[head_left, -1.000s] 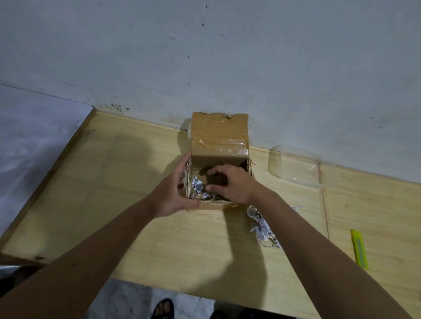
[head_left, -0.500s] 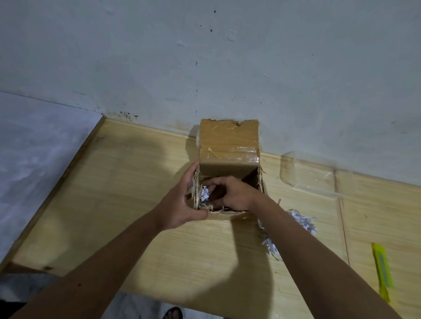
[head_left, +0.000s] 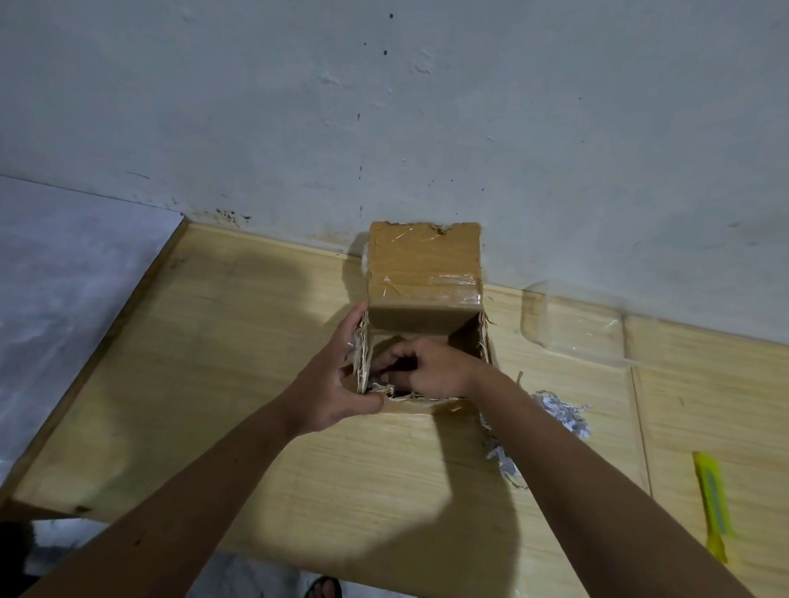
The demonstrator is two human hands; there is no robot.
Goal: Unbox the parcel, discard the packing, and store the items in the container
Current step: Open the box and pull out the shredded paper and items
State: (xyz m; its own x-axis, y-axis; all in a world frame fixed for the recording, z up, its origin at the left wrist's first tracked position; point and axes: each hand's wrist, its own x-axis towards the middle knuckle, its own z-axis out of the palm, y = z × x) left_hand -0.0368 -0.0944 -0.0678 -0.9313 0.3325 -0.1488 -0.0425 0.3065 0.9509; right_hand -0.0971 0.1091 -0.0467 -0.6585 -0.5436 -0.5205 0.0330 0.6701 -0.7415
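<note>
Both hands at the opened cardboard box (head_left: 425,273) on the wooden tabletop (head_left: 246,337).

Left hand (head_left: 335,382) clasps the box's frayed left wall; right hand (head_left: 430,368) is curled inside, contents unclear. Shredded paper (head_left: 559,412) lies right of that grip, clear plastic container (head_left: 577,327) beyond.

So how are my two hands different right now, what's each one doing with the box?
The left hand stays outside the box, gripping its left wall and near corner; the right hand reaches down inside it. The left hand's fingers are spread flat along the cardboard; the right hand's fingers curl into the shredded paper, though what they hold is hidden. Both are bare and touching the same box.
</note>
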